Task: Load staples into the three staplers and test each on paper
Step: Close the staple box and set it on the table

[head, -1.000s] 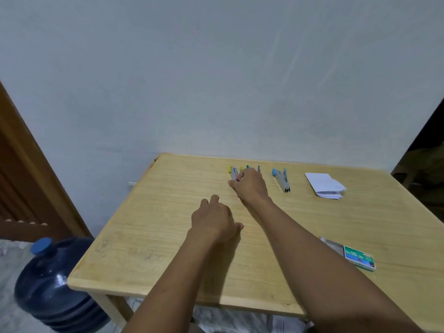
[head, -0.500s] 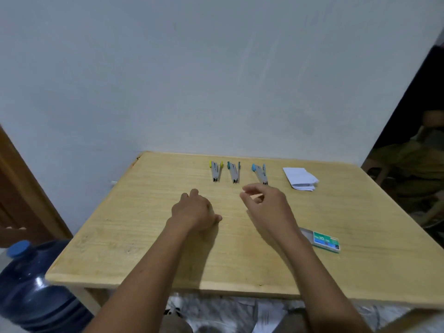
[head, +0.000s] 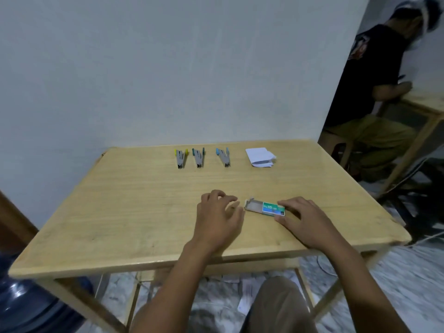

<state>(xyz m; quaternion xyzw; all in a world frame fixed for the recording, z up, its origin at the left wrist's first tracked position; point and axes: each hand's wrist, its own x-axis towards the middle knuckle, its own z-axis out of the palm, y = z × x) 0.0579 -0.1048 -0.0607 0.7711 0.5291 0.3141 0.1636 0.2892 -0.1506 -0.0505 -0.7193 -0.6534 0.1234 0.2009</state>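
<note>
Three small grey staplers lie in a row at the far side of the wooden table [head: 120,212]: a yellow-tipped stapler [head: 180,157], a teal-tipped stapler [head: 198,157] and a blue-tipped stapler [head: 223,156]. Folded white paper [head: 260,157] lies to their right. A green staple box [head: 265,207] with its tray slid partly out to the left lies near the front. My right hand [head: 302,219] touches the box's right end with thumb and fingers around it. My left hand [head: 219,217] hovers just left of the tray, fingers curled and apart, holding nothing.
A white wall stands behind the table. A blue water jug [head: 26,306] sits on the floor at the lower left. Another person [head: 370,92] sits at a second table [head: 422,102] to the right. Papers lie on the floor under the table.
My right hand came back from the staplers to the staple box. My left hand moved right toward the box's tray. The view swung to the right.
</note>
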